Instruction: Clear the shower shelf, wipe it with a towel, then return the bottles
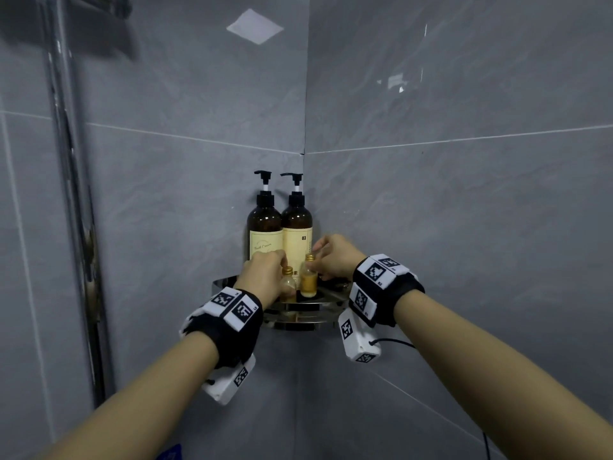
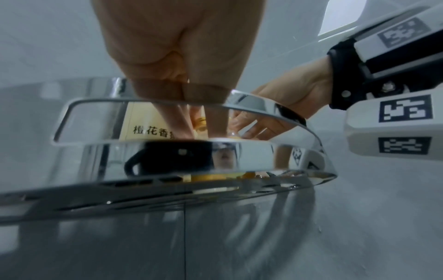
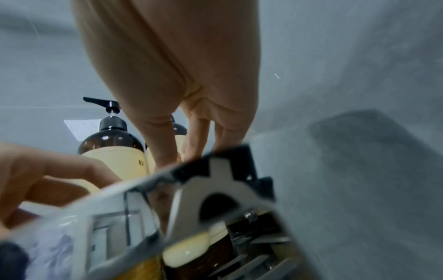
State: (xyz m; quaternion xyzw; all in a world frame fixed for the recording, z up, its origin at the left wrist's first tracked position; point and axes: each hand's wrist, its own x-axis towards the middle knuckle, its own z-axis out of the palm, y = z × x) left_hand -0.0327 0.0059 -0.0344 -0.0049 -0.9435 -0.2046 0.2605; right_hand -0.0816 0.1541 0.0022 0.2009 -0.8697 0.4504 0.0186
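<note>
While both my hands reached over the rim of the corner shelf (image 1: 318, 322), my left hand (image 1: 265, 272) had its grip closed around the left small bottle (image 1: 288, 283), and my right hand (image 1: 335, 255) pinched the gold cap of the right small bottle (image 1: 309, 277). Both stood before two pump bottles (image 1: 265, 227). My fingers hid much of each; the right wrist view was blurred.

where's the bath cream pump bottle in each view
Head: the bath cream pump bottle stands centre frame, left of the pair, at the back of the corner shelf.
Left wrist: only a strip of its cream label shows, centre-left, behind the left hand's fingers.
Right wrist: left of centre, pump and brown shoulder above the label.
Shared landmark: the chrome shelf rail.
</note>
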